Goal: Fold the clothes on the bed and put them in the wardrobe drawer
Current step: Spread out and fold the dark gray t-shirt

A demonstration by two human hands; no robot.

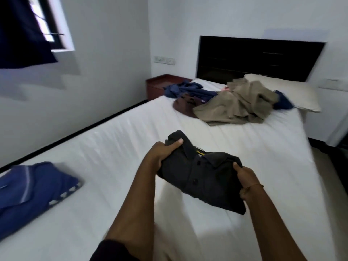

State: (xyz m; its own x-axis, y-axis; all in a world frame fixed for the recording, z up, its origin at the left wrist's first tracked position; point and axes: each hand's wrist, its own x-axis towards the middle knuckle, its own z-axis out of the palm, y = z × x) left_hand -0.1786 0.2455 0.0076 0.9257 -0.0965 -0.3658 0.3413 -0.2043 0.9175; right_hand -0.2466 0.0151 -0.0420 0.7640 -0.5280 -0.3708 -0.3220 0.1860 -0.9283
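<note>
Between left grip (163, 151) and right grip (245, 182), folded black shirt (199, 174), pinched at both ends.

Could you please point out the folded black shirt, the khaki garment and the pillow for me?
folded black shirt (199, 178): head view, button placket.
khaki garment (239, 104): head view, middle of the crumpled cloth.
pillow (293, 91): head view, bare top.

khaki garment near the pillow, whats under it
A brown garment and navy clothes poke out from under the khaki garment's edges, on the white bed. Anything else beneath is covered.
</note>
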